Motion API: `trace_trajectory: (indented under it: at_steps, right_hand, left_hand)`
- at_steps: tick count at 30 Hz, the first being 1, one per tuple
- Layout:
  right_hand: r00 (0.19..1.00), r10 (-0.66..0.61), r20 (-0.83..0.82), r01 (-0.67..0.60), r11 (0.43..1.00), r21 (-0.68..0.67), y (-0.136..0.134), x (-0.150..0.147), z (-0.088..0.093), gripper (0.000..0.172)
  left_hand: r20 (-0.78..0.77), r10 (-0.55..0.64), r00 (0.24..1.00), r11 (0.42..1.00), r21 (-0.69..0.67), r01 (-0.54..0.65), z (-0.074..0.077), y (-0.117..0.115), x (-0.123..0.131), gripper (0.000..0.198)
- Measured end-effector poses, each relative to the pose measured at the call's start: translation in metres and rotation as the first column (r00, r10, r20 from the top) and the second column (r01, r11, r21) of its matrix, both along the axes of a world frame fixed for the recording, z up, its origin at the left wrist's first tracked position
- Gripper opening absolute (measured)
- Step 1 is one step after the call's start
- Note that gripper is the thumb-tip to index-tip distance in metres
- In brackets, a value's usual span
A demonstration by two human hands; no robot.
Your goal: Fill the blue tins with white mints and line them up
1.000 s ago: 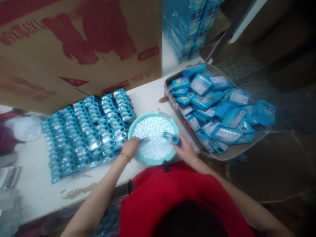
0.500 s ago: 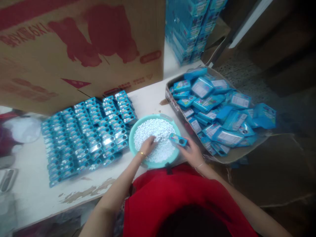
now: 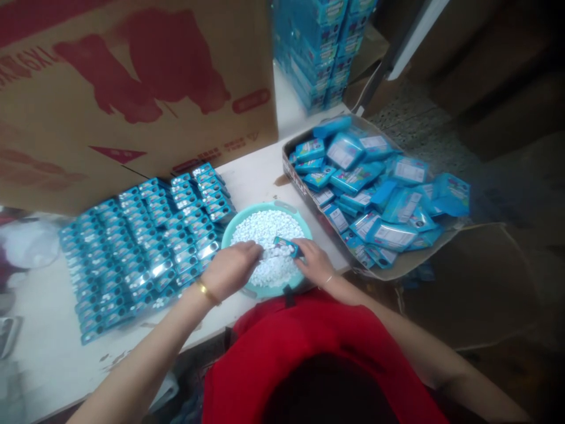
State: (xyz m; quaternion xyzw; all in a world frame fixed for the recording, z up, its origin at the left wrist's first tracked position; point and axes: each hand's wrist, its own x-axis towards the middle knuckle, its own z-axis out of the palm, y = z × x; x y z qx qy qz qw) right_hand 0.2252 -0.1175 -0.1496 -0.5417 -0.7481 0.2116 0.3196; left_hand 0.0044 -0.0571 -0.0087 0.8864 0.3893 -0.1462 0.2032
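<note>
A round turquoise basin (image 3: 227,234) full of small white pellets (image 3: 260,227) stands before me. Over it, my right hand (image 3: 314,262) grips a small blue box (image 3: 289,246) from its right end. My left hand (image 3: 233,265), with a gold bracelet at the wrist, is closed at the basin's left side. Its fingertips point at the box, and a few white pellets show between them and the box. Whatever the left fingers pinch is too small and blurred to make out.
Rows of small blue boxes (image 3: 141,253) cover the white table (image 3: 256,168) on the left. A carton tray (image 3: 304,191) heaped with blue packs (image 3: 357,176) sits on the right. Behind stand a large brown carton (image 3: 185,129) and stacked blue packs (image 3: 309,53).
My left hand has risen out of the pellets to the basin's left side, near the box. My right hand has brought the box left and tilted it over the basin. The view shifted slightly.
</note>
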Motion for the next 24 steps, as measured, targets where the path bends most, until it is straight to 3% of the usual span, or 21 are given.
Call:
trace_trajectory:
  at_steps: [2, 5, 7, 9, 12, 16, 18, 20, 22, 24]
  right_hand:
    - [1.0, 0.002, 0.003, -0.002, 1.0, 0.013, -0.001, -0.001, -0.002, 0.048]
    - [1.0, 0.007, -0.005, -0.007, 1.0, 0.016, -0.003, -0.001, -0.005, 0.048]
    - [1.0, 0.005, -0.009, -0.005, 1.0, 0.006, -0.005, 0.0, -0.008, 0.049]
    - [1.0, -0.005, -0.014, 0.005, 1.0, -0.012, -0.006, 0.002, -0.01, 0.048]
    - [0.998, -0.037, -0.041, 0.035, 0.998, -0.055, -0.009, 0.007, -0.007, 0.044]
    - [0.988, -0.117, -0.105, 0.101, 0.985, -0.143, -0.01, 0.015, 0.004, 0.037]
    - [0.978, -0.156, -0.141, 0.127, 0.973, -0.195, -0.01, 0.018, 0.008, 0.036]
    - [0.967, -0.196, -0.165, 0.153, 0.958, -0.243, -0.011, 0.019, 0.011, 0.036]
    - [0.956, -0.238, -0.173, 0.185, 0.943, -0.276, -0.012, 0.02, 0.012, 0.036]
    - [0.947, -0.269, -0.175, 0.211, 0.932, -0.294, -0.014, 0.022, 0.013, 0.036]
  left_hand:
    - [-0.129, -0.029, 0.991, 0.999, 0.041, 0.035, 0.014, -0.003, 0.016, 0.019]
    - [-0.2, -0.067, 0.978, 0.992, 0.092, 0.087, 0.029, -0.009, 0.033, 0.02]
    - [-0.194, -0.072, 0.978, 0.989, 0.113, 0.095, 0.033, -0.01, 0.033, 0.021]
    - [-0.167, -0.028, 0.986, 0.988, 0.144, 0.053, 0.027, -0.008, 0.023, 0.02]
    - [-0.126, 0.15, 0.981, 0.979, 0.159, -0.13, -0.012, -0.002, -0.011, 0.019]
    - [-0.123, 0.367, 0.922, 0.923, -0.075, -0.378, -0.103, -0.005, -0.042, 0.016]
    - [-0.076, 0.391, 0.917, 0.906, -0.144, -0.398, -0.147, -0.011, -0.035, 0.017]
    - [-0.002, 0.406, 0.914, 0.899, -0.177, -0.4, -0.181, -0.017, -0.016, 0.021]
    - [0.072, 0.435, 0.898, 0.887, -0.205, -0.413, -0.201, -0.021, 0.003, 0.025]
    - [0.135, 0.465, 0.875, 0.873, -0.235, -0.428, -0.21, -0.022, 0.013, 0.027]
